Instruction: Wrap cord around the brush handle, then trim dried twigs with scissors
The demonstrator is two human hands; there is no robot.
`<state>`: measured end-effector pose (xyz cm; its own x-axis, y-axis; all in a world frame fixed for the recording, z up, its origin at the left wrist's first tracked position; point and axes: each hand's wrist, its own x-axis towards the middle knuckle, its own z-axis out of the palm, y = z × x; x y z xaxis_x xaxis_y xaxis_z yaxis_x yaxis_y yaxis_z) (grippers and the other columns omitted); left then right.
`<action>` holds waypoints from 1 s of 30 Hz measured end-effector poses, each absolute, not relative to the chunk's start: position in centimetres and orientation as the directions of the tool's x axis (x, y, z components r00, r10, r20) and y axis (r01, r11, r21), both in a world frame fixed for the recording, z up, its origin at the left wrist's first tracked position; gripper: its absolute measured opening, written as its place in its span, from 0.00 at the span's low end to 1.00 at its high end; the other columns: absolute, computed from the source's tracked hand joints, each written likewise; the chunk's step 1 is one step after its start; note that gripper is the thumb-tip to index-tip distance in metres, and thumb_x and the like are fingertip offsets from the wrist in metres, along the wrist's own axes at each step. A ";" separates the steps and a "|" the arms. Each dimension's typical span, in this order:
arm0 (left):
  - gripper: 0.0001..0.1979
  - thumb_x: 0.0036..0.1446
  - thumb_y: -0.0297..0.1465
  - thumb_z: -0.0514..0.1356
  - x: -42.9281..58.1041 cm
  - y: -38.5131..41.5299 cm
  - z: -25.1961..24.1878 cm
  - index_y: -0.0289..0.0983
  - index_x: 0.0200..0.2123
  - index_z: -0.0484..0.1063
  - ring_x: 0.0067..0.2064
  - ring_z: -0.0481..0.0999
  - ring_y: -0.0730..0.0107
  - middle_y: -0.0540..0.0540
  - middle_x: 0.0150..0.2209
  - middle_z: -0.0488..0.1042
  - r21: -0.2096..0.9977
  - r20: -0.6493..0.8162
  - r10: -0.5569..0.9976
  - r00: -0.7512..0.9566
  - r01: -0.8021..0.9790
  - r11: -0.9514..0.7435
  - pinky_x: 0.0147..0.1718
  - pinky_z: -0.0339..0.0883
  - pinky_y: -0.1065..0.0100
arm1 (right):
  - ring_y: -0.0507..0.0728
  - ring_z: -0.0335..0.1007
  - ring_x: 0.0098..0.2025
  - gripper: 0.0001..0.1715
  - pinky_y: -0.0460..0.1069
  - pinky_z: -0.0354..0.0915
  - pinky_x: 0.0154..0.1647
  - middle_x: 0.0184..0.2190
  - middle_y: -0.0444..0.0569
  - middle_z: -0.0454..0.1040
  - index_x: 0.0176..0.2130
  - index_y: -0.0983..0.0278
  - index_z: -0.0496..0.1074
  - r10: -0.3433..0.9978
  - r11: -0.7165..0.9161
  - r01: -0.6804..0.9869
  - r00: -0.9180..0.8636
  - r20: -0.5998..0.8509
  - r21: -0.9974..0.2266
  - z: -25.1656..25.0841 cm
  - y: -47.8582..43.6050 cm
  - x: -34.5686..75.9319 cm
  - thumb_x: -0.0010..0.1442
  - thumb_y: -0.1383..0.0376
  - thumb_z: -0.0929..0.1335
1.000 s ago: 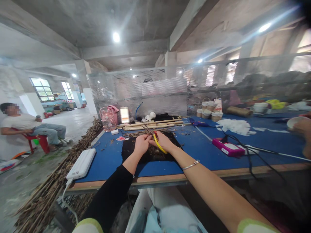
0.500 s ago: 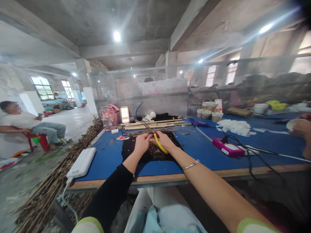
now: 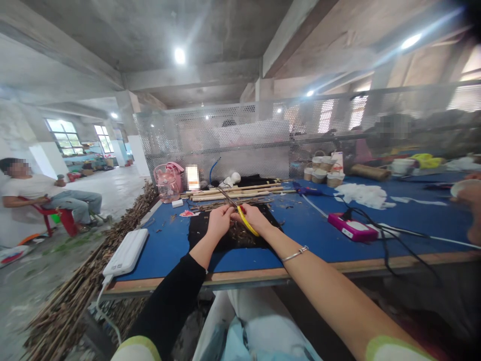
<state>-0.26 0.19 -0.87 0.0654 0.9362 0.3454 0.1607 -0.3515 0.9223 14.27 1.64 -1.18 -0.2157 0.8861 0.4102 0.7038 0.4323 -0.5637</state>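
My right hand (image 3: pixel 254 219) is closed around scissors with yellow handles (image 3: pixel 247 221). Their metal blades (image 3: pixel 227 197) point away from me, up and to the left. Close beside it, my left hand (image 3: pixel 219 221) has thumb and fingers pinched together; whatever is between them is too small to make out. Both hands are above a black cloth (image 3: pixel 196 231) on the blue table. Brown dry plant scraps (image 3: pixel 240 234) lie on the cloth under my hands. Just beyond are thin dry stems (image 3: pixel 210 205) and several pale wooden sticks (image 3: pixel 233 194).
A white power bank (image 3: pixel 126 252) lies left, a magenta power strip (image 3: pixel 352 228) with black cables right. Behind are a pink bag (image 3: pixel 175 173), small pots (image 3: pixel 319 175) and white fluff (image 3: pixel 363 195). Dry stalks (image 3: pixel 75 281) stand floor-side left. A person (image 3: pixel 33 188) sits left; another person's hand (image 3: pixel 469 200) shows right.
The scissor blades seem closer together than before. My hands stay in almost the same place. At the far right, the other person's hand has shifted slightly.
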 end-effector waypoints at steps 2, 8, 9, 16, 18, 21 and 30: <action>0.13 0.54 0.31 0.54 -0.2 0.3 -0.9 0.33 0.36 0.76 0.21 0.67 0.76 0.48 0.23 0.72 0.922 0.344 0.937 0.062 0.165 -0.349 0.21 0.67 0.73 | 0.51 0.60 0.25 0.25 0.45 0.55 0.26 0.24 0.46 0.68 0.29 0.65 0.65 0.887 0.430 0.703 -0.213 0.409 -0.567 -1.2 1.7 14.3 0.48 0.45 0.66; 0.13 0.54 0.31 0.54 -0.2 0.6 -1.2 0.35 0.39 0.75 0.24 0.70 0.74 0.47 0.27 0.74 0.929 0.328 0.943 0.051 0.162 -0.332 0.21 0.68 0.72 | 0.52 0.62 0.26 0.25 0.45 0.57 0.27 0.25 0.47 0.69 0.30 0.65 0.66 0.882 0.449 0.678 -0.229 0.413 -0.582 -1.7 2.3 14.3 0.49 0.45 0.65; 0.13 0.54 0.31 0.53 -0.2 0.6 -1.3 0.35 0.39 0.75 0.24 0.70 0.74 0.47 0.27 0.75 0.931 0.327 0.943 0.054 0.154 -0.331 0.21 0.68 0.72 | 0.52 0.62 0.26 0.26 0.45 0.57 0.27 0.25 0.47 0.70 0.30 0.65 0.67 0.882 0.448 0.677 -0.229 0.412 -0.584 -1.7 2.3 14.3 0.49 0.45 0.65; 0.11 0.54 0.31 0.53 -0.1 0.6 -1.1 0.34 0.33 0.73 0.23 0.70 0.74 0.48 0.25 0.73 0.938 0.323 0.944 0.060 0.113 -0.328 0.21 0.68 0.72 | 0.55 0.66 0.29 0.27 0.45 0.56 0.27 0.28 0.50 0.72 0.33 0.64 0.67 0.898 0.392 0.766 -0.198 0.393 -0.509 -1.2 1.7 14.2 0.50 0.43 0.64; 0.10 0.54 0.31 0.53 -0.1 0.5 -1.0 0.33 0.29 0.72 0.22 0.69 0.74 0.48 0.24 0.72 0.940 0.322 0.945 0.057 0.104 -0.326 0.20 0.67 0.72 | 0.56 0.68 0.31 0.28 0.46 0.56 0.28 0.30 0.51 0.73 0.36 0.64 0.67 0.907 0.346 0.820 -0.170 0.384 -0.455 -1.1 1.5 14.2 0.49 0.43 0.65; 0.10 0.54 0.30 0.53 0.0 0.4 -1.0 0.33 0.25 0.70 0.20 0.68 0.76 0.48 0.22 0.71 0.950 0.299 0.952 0.064 0.077 -0.304 0.19 0.66 0.73 | 0.58 0.69 0.35 0.31 0.46 0.57 0.32 0.36 0.53 0.73 0.42 0.63 0.65 0.908 0.359 0.815 -0.191 0.374 -0.455 -1.1 1.5 14.1 0.47 0.45 0.68; 0.10 0.53 0.32 0.53 0.0 0.5 -1.1 0.33 0.30 0.73 0.20 0.67 0.76 0.49 0.23 0.71 0.943 0.306 0.948 0.090 0.109 -0.315 0.19 0.65 0.73 | 0.55 0.69 0.36 0.29 0.46 0.59 0.35 0.37 0.52 0.72 0.44 0.65 0.64 0.871 0.470 0.683 -0.256 0.420 -0.559 -1.5 1.7 14.2 0.48 0.50 0.69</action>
<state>-0.01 0.49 -1.09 0.0897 0.9477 0.3063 0.1088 -0.3150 0.9428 14.21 1.74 -1.46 -0.2561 0.8707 0.4199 0.6830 0.4703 -0.5588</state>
